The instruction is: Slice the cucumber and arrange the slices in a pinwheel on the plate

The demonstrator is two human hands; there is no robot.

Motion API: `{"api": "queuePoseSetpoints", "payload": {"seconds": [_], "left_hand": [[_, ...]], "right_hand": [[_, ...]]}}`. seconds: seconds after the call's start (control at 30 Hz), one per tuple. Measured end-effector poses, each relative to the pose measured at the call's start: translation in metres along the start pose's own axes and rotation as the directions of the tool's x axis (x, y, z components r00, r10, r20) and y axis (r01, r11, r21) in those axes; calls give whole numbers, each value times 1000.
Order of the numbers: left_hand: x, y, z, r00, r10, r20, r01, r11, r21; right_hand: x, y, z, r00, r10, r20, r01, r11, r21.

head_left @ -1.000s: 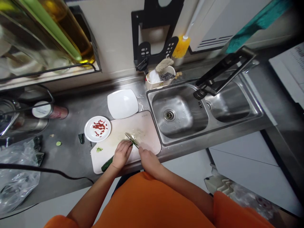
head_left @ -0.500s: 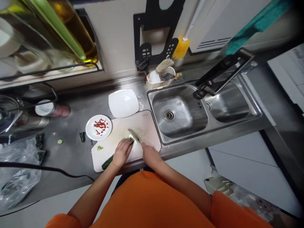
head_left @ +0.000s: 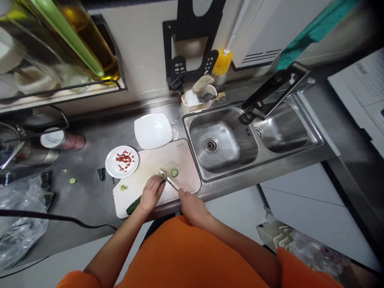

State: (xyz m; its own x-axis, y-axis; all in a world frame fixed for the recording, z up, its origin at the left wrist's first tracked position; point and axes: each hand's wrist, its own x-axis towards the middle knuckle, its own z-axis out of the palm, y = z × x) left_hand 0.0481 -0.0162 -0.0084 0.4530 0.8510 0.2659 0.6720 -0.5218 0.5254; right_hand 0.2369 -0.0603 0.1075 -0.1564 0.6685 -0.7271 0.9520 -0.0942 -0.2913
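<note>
On the pale cutting board [head_left: 186, 154] lies a dark green cucumber [head_left: 133, 205], partly covered by my left hand [head_left: 151, 193]. That hand is closed over it, fingertips near the cut end. My right hand [head_left: 193, 206] is wrapped round the handle of a knife [head_left: 168, 180], whose blade sits at the cucumber's end, right beside my left fingertips. A round cucumber slice [head_left: 174, 172] lies flat just beyond the blade. Green scraps [head_left: 123, 187] rest at the board's left side.
A small white plate with red pieces [head_left: 108, 163] overlaps the board's left corner. Behind the board stands a white square dish [head_left: 153, 130]. The double sink [head_left: 223, 140] is to the right, under a black faucet [head_left: 264, 96]. A plastic bag [head_left: 24, 224] and a dark cable [head_left: 69, 218] lie left.
The knife has tilted more upright and shifted slightly left towards my left fingers. A cucumber slice now shows apart on the board. The whole view has shifted a little.
</note>
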Motion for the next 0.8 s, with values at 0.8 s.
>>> {"api": "queuePoseSetpoints", "payload": {"seconds": [0.8], "left_hand": [[2, 1, -1, 1000, -4, 20, 4, 1000, -15]], "right_hand": [[-5, -3, -12, 999, -17, 42, 16, 1000, 13]]}}
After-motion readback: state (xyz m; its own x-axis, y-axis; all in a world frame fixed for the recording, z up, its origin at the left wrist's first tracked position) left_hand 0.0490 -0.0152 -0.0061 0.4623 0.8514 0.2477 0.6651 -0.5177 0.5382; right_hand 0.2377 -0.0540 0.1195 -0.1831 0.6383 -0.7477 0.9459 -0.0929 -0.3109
